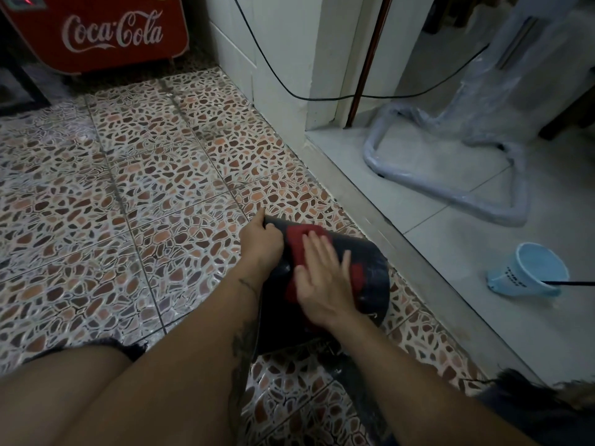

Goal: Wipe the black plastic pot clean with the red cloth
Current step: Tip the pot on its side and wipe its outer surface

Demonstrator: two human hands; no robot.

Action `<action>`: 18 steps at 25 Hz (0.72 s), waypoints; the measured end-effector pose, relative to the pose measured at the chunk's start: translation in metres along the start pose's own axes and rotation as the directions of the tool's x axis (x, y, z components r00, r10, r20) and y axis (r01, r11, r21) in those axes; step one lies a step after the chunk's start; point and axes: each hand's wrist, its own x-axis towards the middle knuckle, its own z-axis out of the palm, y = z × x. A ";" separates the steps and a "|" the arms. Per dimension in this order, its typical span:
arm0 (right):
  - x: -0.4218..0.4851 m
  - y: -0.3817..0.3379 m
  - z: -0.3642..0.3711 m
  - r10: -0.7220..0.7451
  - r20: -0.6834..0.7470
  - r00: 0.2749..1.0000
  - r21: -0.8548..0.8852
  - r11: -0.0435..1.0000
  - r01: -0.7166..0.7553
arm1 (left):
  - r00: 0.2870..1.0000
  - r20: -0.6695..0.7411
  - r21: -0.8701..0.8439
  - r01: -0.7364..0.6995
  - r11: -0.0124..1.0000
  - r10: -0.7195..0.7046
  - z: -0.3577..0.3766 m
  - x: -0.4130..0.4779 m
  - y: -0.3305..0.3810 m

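The black plastic pot [373, 268] lies on its side on the patterned tile floor, just in front of me. My left hand [262, 241] grips its far rim and holds it steady. The red cloth [299, 243] is spread over the pot's upper wall. My right hand [322, 275] lies flat on the cloth with fingers apart, pressing it against the pot. The lower part of the pot is hidden behind my forearms.
A light blue plastic cup [528, 272] lies on the grey floor to the right, past a raised sill [386, 220]. A plastic-wrapped stand [450, 185] sits behind it. A red Coca-Cola cooler [96, 30] stands at the far left. A black cable [322, 98] hangs along the wall.
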 end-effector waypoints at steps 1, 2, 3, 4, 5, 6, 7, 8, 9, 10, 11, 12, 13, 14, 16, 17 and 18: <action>-0.005 -0.005 0.001 -0.072 0.009 0.997 0.025 0.997 0.072 | 1.000 0.000 0.050 -0.001 0.999 0.001 0.000 0.001 0.003; -0.005 -0.002 -0.001 -0.099 0.008 0.995 0.038 0.994 0.099 | 0.999 -0.005 0.138 -0.032 0.990 0.033 0.001 0.000 0.006; -0.002 0.007 -0.006 -0.089 0.002 0.996 0.040 0.995 0.089 | 0.995 -0.018 0.245 -0.091 0.965 0.098 0.002 -0.003 0.009; 0.001 0.019 -0.010 -0.046 -0.003 0.999 0.036 0.998 0.046 | 0.982 -0.028 0.348 -0.165 0.923 0.186 0.000 -0.010 0.011; 0.002 0.032 -0.015 0.018 -0.009 1.000 0.023 1.000 -0.018 | 0.960 -0.014 0.423 -0.247 0.872 0.279 -0.003 -0.017 0.010; 0.004 0.045 -0.019 0.087 -0.014 0.996 0.004 0.996 -0.087 | 0.935 0.018 0.473 -0.321 0.821 0.355 -0.006 -0.028 0.007; 0.006 0.057 -0.023 0.152 -0.016 0.988 -0.016 0.988 -0.153 | 0.910 0.060 0.516 -0.380 0.768 0.410 -0.008 -0.040 0.001; 0.008 0.067 -0.027 0.212 -0.018 0.977 -0.033 0.977 -0.213 | 0.891 0.092 0.559 -0.415 0.718 0.444 -0.010 -0.053 -0.007; 0.010 0.075 -0.030 0.263 -0.024 0.965 -0.042 0.964 -0.264 | 0.882 0.102 0.591 -0.426 0.685 0.460 -0.012 -0.067 -0.015; 0.012 0.081 -0.033 0.307 -0.031 0.951 -0.035 0.951 -0.308 | 0.879 0.097 0.608 -0.424 0.671 0.468 -0.014 -0.079 -0.022; 0.014 0.084 -0.036 0.340 -0.038 0.940 -0.023 0.940 -0.341 | 0.873 0.088 0.616 -0.427 0.663 0.480 -0.015 -0.088 -0.028; 0.016 0.085 -0.036 0.367 -0.049 0.929 -0.008 0.930 -0.367 | 0.869 0.089 0.625 -0.429 0.652 0.487 -0.017 -0.095 -0.032; 0.015 0.084 -0.036 0.388 -0.065 0.919 0.006 0.921 -0.388 | 0.870 0.096 0.636 -0.427 0.643 0.483 -0.019 -0.097 -0.032; 0.015 0.080 -0.036 0.403 -0.079 0.912 0.030 0.915 -0.402 | 0.873 0.103 0.648 -0.423 0.634 0.476 -0.021 -0.097 -0.030; 0.011 0.059 -0.037 0.401 -0.051 0.915 0.132 0.911 -0.391 | 0.895 0.098 0.651 -0.388 0.652 0.435 -0.023 -0.089 -0.021; 0.007 0.043 -0.039 0.376 -0.005 0.927 0.192 0.910 -0.368 | 0.909 0.089 0.634 -0.366 0.681 0.406 -0.023 -0.085 -0.015; 0.004 0.026 -0.038 0.319 0.045 0.947 0.237 0.917 -0.320 | 0.918 0.072 0.606 -0.350 0.714 0.389 -0.024 -0.079 -0.011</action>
